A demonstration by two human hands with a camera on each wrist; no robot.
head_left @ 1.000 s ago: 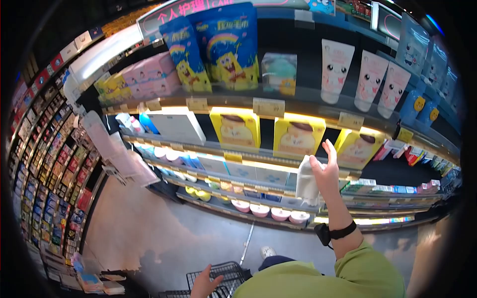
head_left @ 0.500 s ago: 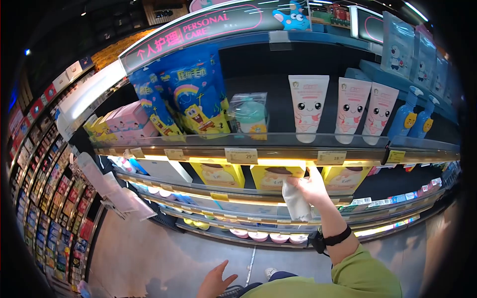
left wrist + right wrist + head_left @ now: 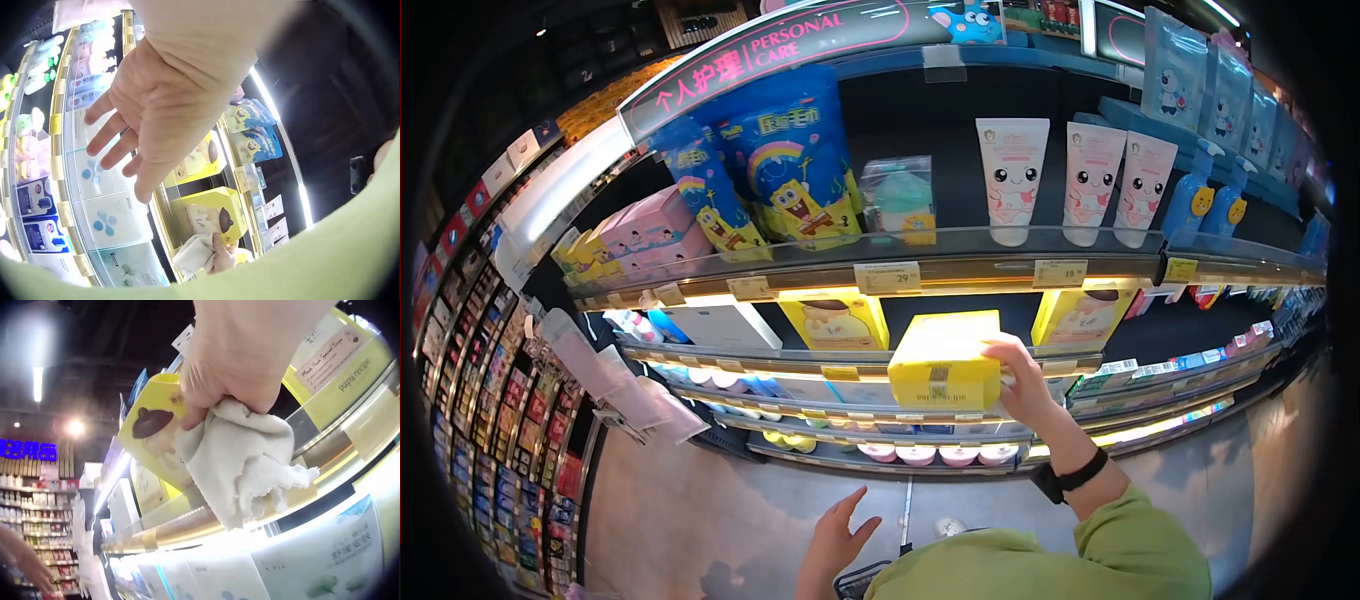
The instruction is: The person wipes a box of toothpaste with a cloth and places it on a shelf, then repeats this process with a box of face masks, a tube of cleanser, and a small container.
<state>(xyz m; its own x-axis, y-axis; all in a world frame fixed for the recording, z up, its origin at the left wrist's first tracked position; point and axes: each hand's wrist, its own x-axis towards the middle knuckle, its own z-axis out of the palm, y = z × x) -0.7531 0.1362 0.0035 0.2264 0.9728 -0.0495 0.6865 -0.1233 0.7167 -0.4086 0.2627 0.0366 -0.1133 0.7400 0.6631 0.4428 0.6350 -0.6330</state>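
My right hand (image 3: 1025, 385) grips a yellow box (image 3: 945, 375) by its right end, in front of the lit shelf. The box is tilted, so its lettered end with a barcode faces me in the head view. A crumpled white cloth (image 3: 244, 462) hangs from the same hand's curled fingers in the right wrist view; the box hides it in the head view. In the left wrist view, the box's front shows a brown-capped jar picture. My left hand (image 3: 840, 535) is held low in the air with spread fingers, holding nothing.
Matching yellow boxes (image 3: 837, 322) stand to either side on the shelf. Above are blue pouches (image 3: 785, 165), a clear-boxed item (image 3: 900, 198) and white tubes (image 3: 1012, 185). Pale bags (image 3: 625, 385) hang at the left, and a dark basket (image 3: 862, 580) edges in below.
My right hand reached with the cloth to the middle yellow box on the shelf, then drew it out and tipped it. The left hand rose slightly and stays empty.
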